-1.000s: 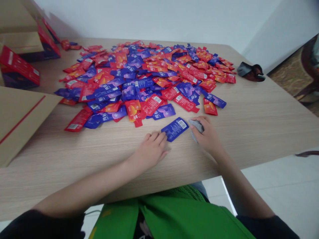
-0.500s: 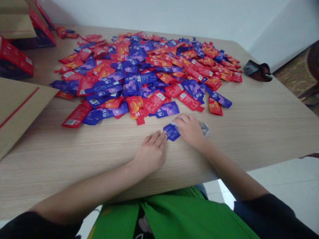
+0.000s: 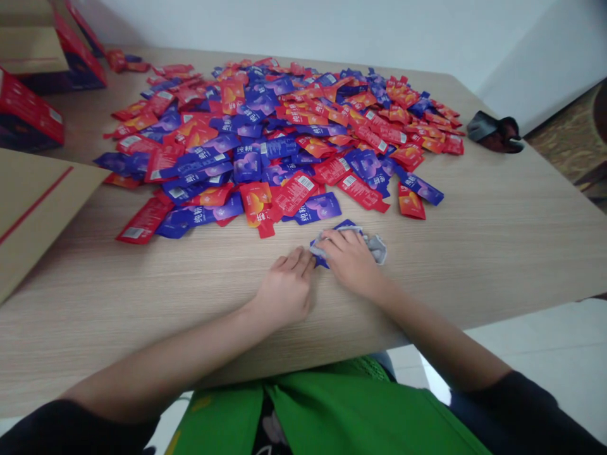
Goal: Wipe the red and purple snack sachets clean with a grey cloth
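Note:
A blue sachet (image 3: 348, 224) lies on the table in front of me, mostly covered by a crumpled grey cloth (image 3: 378, 249). My left hand (image 3: 286, 287) rests on the tabletop, its fingertips closed on the left end of the sachet. Over the middle of the sachet, my right hand (image 3: 349, 260) grips the cloth and presses it down; part of the cloth sticks out to the right of the fingers. The sachet's printed face is largely hidden.
A wide pile of red and blue sachets (image 3: 284, 133) spreads behind my hands on the wooden table (image 3: 512, 240). Opened cartons (image 3: 28, 114) and a cardboard flap (image 3: 42, 202) stand at the left. A dark strapped object (image 3: 496, 134) lies by the right edge, near the wall.
My right hand has slid the cloth to the left and slightly down across the sachet, covering more of it. My left hand has stayed in place.

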Demonstrator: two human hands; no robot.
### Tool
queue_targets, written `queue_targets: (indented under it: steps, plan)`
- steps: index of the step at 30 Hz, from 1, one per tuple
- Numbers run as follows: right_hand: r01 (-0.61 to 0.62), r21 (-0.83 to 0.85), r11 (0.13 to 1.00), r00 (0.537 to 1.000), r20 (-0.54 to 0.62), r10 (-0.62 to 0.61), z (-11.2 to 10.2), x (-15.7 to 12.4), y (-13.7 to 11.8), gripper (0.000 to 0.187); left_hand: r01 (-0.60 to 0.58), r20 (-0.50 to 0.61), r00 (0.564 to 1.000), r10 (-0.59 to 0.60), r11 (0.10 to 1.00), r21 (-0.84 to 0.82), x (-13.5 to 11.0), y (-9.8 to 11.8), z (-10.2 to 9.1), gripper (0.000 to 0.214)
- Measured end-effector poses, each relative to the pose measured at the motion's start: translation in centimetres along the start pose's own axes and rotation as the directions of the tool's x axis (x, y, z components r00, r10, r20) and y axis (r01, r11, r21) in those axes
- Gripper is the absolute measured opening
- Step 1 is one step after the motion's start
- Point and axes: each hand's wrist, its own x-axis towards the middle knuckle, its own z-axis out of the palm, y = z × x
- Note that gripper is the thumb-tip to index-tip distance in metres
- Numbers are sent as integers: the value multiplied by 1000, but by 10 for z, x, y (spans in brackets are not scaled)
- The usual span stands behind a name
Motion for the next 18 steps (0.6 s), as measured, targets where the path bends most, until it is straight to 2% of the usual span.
queue_targets:
  steps: [4, 6, 7, 9, 12, 13, 15, 18]
  plan:
    - [-231, -88, 969, 972, -56, 227, -3, -8, 40, 31, 10, 30, 999, -11, 1000, 19, 1, 0, -1, 58]
    - [-310, -101, 945, 948, -105, 299, -8, -11, 48, 30, 15, 50, 999, -17, 999, 35, 2, 0, -2, 58]
    - [-315, -92, 945, 945, -124, 303, -11, -12, 46, 30, 16, 57, 998, -19, 999, 43, 3, 0, -2, 59]
    - [-246, -53, 968, 962, -137, 237, -12, -14, 31, 30, 18, 64, 998, -22, 998, 57, 4, 1, -3, 60]
    - [-55, -33, 998, 997, -62, 52, -7, -16, 3, 31, 25, 71, 997, -30, 997, 73, 4, 3, -3, 59]
    - [-28, -45, 999, 999, -28, 26, -5, -17, -1, 30, 27, 73, 997, -32, 997, 75, 4, 4, -3, 59]
    - [-85, -94, 992, 996, 11, 87, -3, -19, 3, 28, 26, 77, 997, -32, 997, 78, 4, 4, -3, 58]
    - [-301, -152, 941, 953, -8, 304, -10, -22, 30, 26, 12, 66, 998, -17, 998, 66, 7, 1, -5, 55]
